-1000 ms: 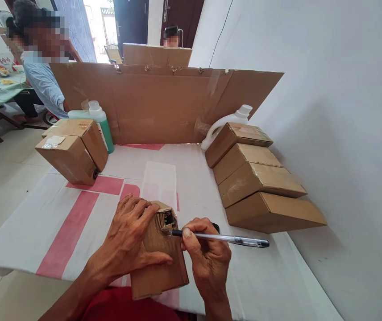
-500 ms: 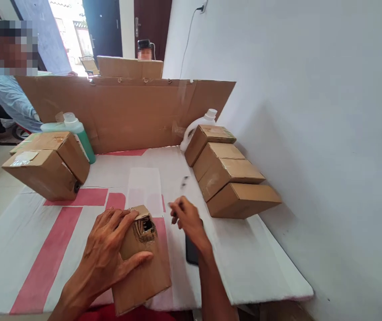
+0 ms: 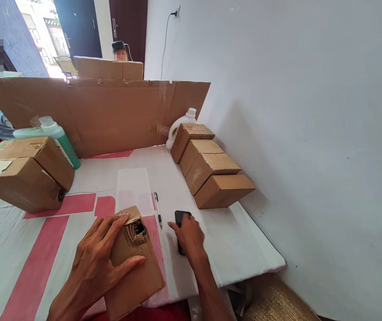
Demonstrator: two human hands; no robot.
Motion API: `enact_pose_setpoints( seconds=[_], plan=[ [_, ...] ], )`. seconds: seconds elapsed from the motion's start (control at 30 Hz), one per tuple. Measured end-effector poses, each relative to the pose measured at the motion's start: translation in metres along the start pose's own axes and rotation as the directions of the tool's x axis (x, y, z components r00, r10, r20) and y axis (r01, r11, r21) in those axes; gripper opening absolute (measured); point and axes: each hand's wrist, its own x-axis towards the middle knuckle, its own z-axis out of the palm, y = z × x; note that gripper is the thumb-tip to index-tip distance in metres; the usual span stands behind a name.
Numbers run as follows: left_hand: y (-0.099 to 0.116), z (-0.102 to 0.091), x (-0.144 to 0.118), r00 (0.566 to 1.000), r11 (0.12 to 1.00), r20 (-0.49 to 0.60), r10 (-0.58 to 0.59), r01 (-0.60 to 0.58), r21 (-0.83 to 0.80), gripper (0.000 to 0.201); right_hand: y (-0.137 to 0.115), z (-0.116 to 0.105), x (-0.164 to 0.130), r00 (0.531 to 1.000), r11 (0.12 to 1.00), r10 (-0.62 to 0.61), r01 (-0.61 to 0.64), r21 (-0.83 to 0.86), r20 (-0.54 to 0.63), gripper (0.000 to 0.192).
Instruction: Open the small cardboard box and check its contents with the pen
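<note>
My left hand (image 3: 93, 254) holds a small cardboard box (image 3: 132, 276) near the table's front edge, the thumb laid across its face and the fingers along its upper left side. A ragged hole (image 3: 139, 228) is torn near the box's far end, dark inside. My right hand (image 3: 190, 236) is over a black phone (image 3: 180, 243) lying on the table, thumb stretched out to the left and the other fingers partly hidden; whether they touch the phone I cannot tell. Between the box and the phone lies a clear pen (image 3: 158, 209) with black ends.
Several cardboard boxes (image 3: 224, 191) stand in a row at right beside a white jug (image 3: 172, 133). At left are larger boxes (image 3: 20, 178) and a green bottle (image 3: 65, 145). A cardboard partition (image 3: 120, 116) closes off the back; people are beyond it. A white sheet (image 3: 132, 183) lies mid-table.
The pen, blurred beyond my right hand before, now lies on the table. My right hand has moved down over the phone. The view has shifted right; my left hand stays on the box.
</note>
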Motion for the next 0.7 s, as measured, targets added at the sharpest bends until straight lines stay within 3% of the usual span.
enact_pose_setpoints(
  seconds=[0.13, 0.33, 0.5, 0.57, 0.63, 0.67, 0.7],
  plan=[
    [-0.003, 0.0, 0.003, 1.0, 1.0, 0.018, 0.01, -0.01, -0.003, 0.067, 0.038, 0.009, -0.016, 0.992, 0.992, 0.124, -0.124, -0.013, -0.021, 0.058],
    [-0.002, -0.003, 0.007, 0.999, 1.0, 0.031, -0.012, 0.013, -0.025, 0.066, 0.041, 0.029, -0.011, 0.99, 0.979, 0.135, -0.129, 0.156, -0.032, 0.067],
    [0.0, -0.004, 0.006, 0.999, 0.999, 0.024, -0.031, 0.032, -0.043, 0.066, 0.036, 0.04, -0.01, 0.999, 0.931, 0.046, -0.042, 0.363, -0.004, 0.035],
    [0.001, -0.004, 0.005, 0.999, 0.998, 0.041, -0.035, 0.037, -0.051, 0.067, 0.036, 0.042, -0.016, 1.0, 0.906, 0.024, -0.019, 0.422, -0.007, 0.032],
    [0.001, -0.004, 0.006, 0.997, 0.997, 0.063, -0.039, 0.043, -0.061, 0.067, 0.038, 0.037, -0.025, 1.0, 0.841, 0.002, -0.004, 0.541, 0.004, 0.036],
    [0.002, -0.004, 0.006, 0.997, 0.997, 0.072, -0.04, 0.045, -0.064, 0.068, 0.039, 0.032, -0.031, 0.999, 0.752, -0.01, -0.013, 0.659, 0.031, 0.04],
    [0.002, -0.005, 0.006, 0.996, 0.997, 0.077, -0.04, 0.045, -0.067, 0.068, 0.04, 0.024, -0.038, 0.997, 0.61, -0.028, -0.041, 0.792, 0.073, 0.044]
  ],
)
